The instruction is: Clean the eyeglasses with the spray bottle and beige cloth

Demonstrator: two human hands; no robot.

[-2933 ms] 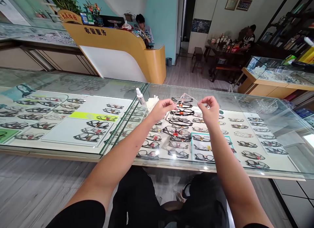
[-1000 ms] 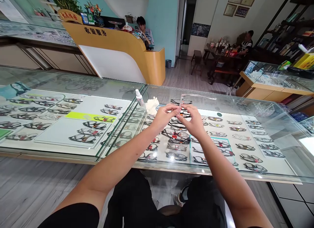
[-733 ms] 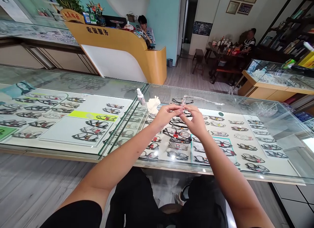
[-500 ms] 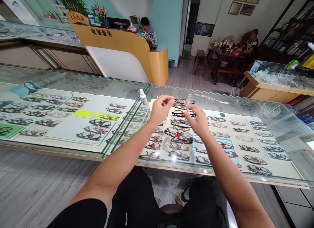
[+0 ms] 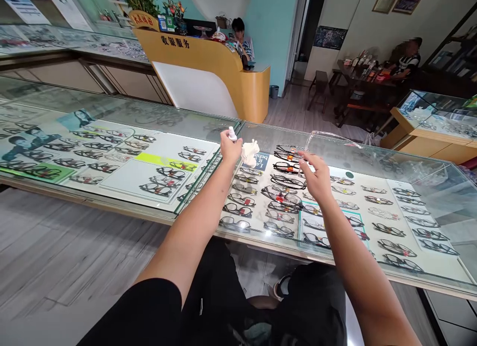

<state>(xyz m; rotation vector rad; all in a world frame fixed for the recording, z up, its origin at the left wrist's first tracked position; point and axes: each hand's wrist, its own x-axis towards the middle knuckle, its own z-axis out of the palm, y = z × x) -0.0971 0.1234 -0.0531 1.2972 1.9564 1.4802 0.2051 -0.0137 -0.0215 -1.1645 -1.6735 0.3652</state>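
Note:
My left hand (image 5: 230,148) is closed around a small white spray bottle (image 5: 232,133), whose nozzle pokes out above the fingers at the glass counter's far side. Right of it lies a crumpled white cloth or tissue (image 5: 250,152) on the glass. In my right hand (image 5: 316,169) are clear-framed eyeglasses (image 5: 309,141), pinched by the front with a transparent temple (image 5: 341,137) stretching to the right. Between my hands several dark eyeglasses (image 5: 286,181) with red tags lie in a column; some look stacked on the glass top.
Rows of eyeglasses (image 5: 389,229) fill the glass display case (image 5: 335,259) below my arms. Across the aisle stands a yellow cashier counter (image 5: 257,95) with a person (image 5: 242,40) behind it. Another person (image 5: 408,62) sits at a dark table at the back right.
My left hand has moved left and taken hold of the spray bottle that stood on the glass. The white cloth is now uncovered. My right hand still holds the clear eyeglasses; the view has shifted.

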